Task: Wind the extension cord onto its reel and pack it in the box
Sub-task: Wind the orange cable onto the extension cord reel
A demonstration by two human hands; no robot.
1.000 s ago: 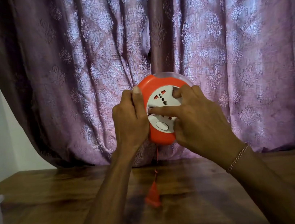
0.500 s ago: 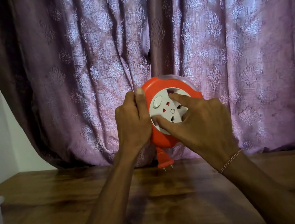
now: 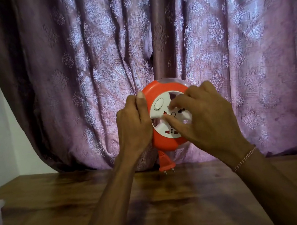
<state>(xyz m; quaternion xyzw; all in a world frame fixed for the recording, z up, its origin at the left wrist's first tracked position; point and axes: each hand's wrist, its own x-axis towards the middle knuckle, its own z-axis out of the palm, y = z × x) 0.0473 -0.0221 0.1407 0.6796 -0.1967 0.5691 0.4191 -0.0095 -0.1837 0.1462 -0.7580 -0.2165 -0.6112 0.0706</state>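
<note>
The orange reel [image 3: 165,117] is held upright in the air above the table [image 3: 175,204], toward its far edge. The left hand [image 3: 133,126] grips its left rim, while the right hand [image 3: 205,121] has fingers spread narrowly across the white socket face. The plug [image 3: 165,162] hangs just below the reel, prongs down.

hands [image 3: 134,125] gripping orange reel [image 3: 160,91], plug [image 3: 165,162] dangling

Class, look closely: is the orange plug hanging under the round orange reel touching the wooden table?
Cannot tell. In the head view the orange plug hangs below the round orange reel, its pins overlapping the wooden table's far edge; no gap or contact shows plainly.
</note>
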